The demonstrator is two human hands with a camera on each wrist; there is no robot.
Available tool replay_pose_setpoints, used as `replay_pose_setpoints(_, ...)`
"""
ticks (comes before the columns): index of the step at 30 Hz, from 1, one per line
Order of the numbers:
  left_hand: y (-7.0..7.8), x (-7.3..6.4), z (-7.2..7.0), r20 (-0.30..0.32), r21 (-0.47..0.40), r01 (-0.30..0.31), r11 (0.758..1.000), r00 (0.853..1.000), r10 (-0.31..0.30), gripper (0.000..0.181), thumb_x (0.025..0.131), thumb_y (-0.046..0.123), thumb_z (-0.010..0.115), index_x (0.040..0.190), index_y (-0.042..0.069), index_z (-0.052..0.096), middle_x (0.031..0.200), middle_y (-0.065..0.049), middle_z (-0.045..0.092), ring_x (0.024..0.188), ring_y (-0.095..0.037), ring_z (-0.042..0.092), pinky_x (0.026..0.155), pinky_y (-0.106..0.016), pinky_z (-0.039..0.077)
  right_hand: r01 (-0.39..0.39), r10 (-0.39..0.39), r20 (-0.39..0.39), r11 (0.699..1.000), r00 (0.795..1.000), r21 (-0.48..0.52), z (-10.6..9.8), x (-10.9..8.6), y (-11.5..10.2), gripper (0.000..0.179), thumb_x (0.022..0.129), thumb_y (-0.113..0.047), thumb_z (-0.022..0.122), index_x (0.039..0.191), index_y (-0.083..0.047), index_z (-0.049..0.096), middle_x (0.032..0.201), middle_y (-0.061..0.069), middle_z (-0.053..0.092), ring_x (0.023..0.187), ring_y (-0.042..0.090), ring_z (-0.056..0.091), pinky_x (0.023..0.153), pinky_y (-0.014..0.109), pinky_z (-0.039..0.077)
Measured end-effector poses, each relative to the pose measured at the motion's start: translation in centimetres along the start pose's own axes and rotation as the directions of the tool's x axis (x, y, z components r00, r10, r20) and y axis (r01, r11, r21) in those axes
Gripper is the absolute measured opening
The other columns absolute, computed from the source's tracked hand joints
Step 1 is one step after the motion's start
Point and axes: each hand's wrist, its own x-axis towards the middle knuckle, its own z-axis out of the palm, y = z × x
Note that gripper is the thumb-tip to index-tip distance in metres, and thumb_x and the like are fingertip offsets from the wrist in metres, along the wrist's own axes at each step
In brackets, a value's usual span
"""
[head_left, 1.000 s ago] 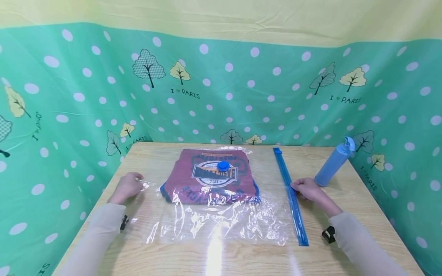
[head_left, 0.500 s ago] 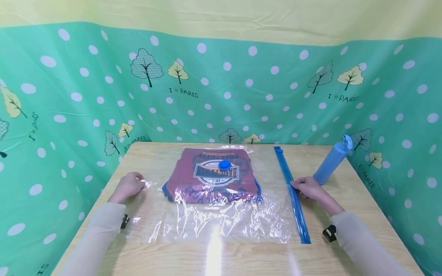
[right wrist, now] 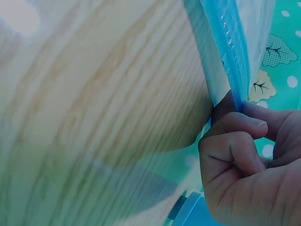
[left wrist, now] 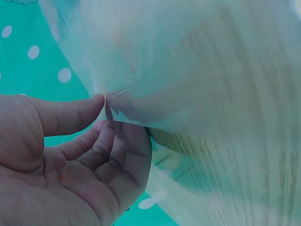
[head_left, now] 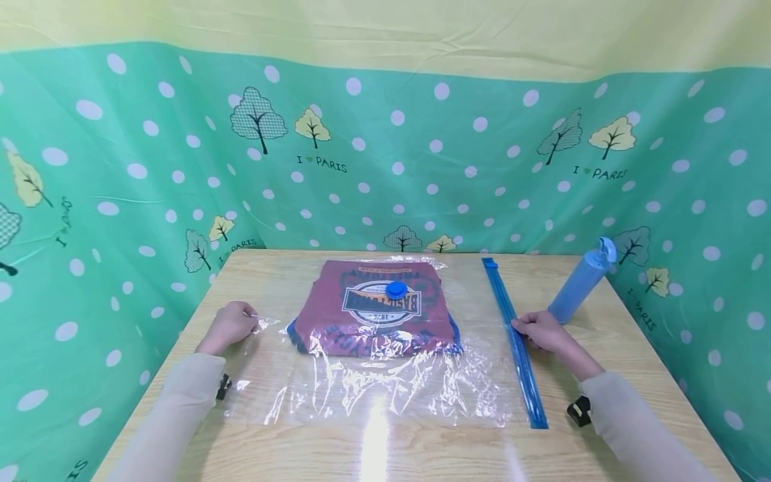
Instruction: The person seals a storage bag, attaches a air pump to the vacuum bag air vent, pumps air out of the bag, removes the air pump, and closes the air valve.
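Observation:
A clear vacuum storage bag lies flat on the table, a round blue valve on its upper face. Through the plastic shows a folded maroon T-shirt with printed lettering and some blue cloth under it. My left hand pinches the bag's left edge between thumb and fingers; the left wrist view has the film stretching away from the thumb tip. At the opposite side my right hand pinches the blue zip strip, other fingers curled in the right wrist view. A blue slider sits near the strip's far end.
A blue bottle with a flip-up lid stands on the wooden table, just beyond my right hand. Green dotted curtain hangs behind the table and along both sides.
The bag, with the T-shirt inside, has slid slightly to the right. Both hands have shifted a little rightward with it, keeping their pinch on its edges.

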Motion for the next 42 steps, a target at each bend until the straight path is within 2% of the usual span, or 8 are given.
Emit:
replay_pose_setpoints(11,1.0,-0.1,0.7,-0.016,-0.003,-0.041,0.999,0.999,0.041,0.023,0.096,0.003,0.064,0.11,-0.014,0.062,0.093,-0.021,0.066,0.075,-0.025,0.058,0.064,-0.034,0.051,0.01,-0.011,-0.036,1.0,0.999,-0.015,-0.7,-0.4,0.9,0.034,0.11,-0.023,0.055,0.114,0.009,0.067,0.081,0.005,0.055,0.064,0.02,0.048,0.056,0.032,0.04)
replay_pose_setpoints(20,2.0,-0.2,1.1,-0.005,-0.014,-0.049,0.999,0.999,0.049,0.02,0.096,0.003,0.064,0.109,-0.013,0.062,0.087,-0.016,0.066,0.073,-0.024,0.059,0.064,-0.034,0.051,0.027,-0.03,-0.068,0.999,0.997,-0.045,-1.2,-0.6,1.6,0.032,0.111,-0.022,0.054,0.102,0.005,0.068,0.073,0.003,0.05,0.063,0.02,0.047,0.055,0.031,0.039)
replay_pose_setpoints(27,2.1,0.2,1.4,0.001,-0.031,-0.043,0.999,0.999,0.043,0.017,0.093,0.0,0.065,0.105,-0.011,0.063,0.081,-0.012,0.066,0.07,-0.022,0.059,0.063,-0.032,0.05,0.049,-0.056,-0.095,0.996,0.994,-0.075,-1.5,-0.8,2.0,0.034,0.109,-0.021,0.055,0.109,0.011,0.069,0.075,0.004,0.052,0.062,0.019,0.048,0.056,0.032,0.04)
replay_pose_setpoints(34,2.2,0.7,1.6,0.02,-0.037,-0.035,0.999,0.999,0.036,0.017,0.095,0.001,0.066,0.106,-0.011,0.063,0.085,-0.013,0.068,0.074,-0.022,0.062,0.065,-0.032,0.053,0.046,-0.055,-0.12,0.996,0.991,-0.077,-1.6,-0.9,2.3,0.034,0.11,-0.02,0.054,0.105,0.01,0.069,0.075,0.005,0.052,0.061,0.02,0.047,0.055,0.032,0.039)
replay_pose_setpoints(42,2.4,0.6,1.8,0.038,-0.057,-0.045,0.997,0.998,0.047,0.01,0.095,0.001,0.066,0.099,-0.008,0.067,0.082,-0.011,0.068,0.073,-0.022,0.063,0.064,-0.031,0.053,0.027,-0.036,-0.126,0.997,0.991,-0.074,-2.0,-0.5,3.0,0.037,0.111,-0.021,0.053,0.111,0.012,0.068,0.081,0.008,0.054,0.069,0.023,0.051,0.06,0.034,0.041)
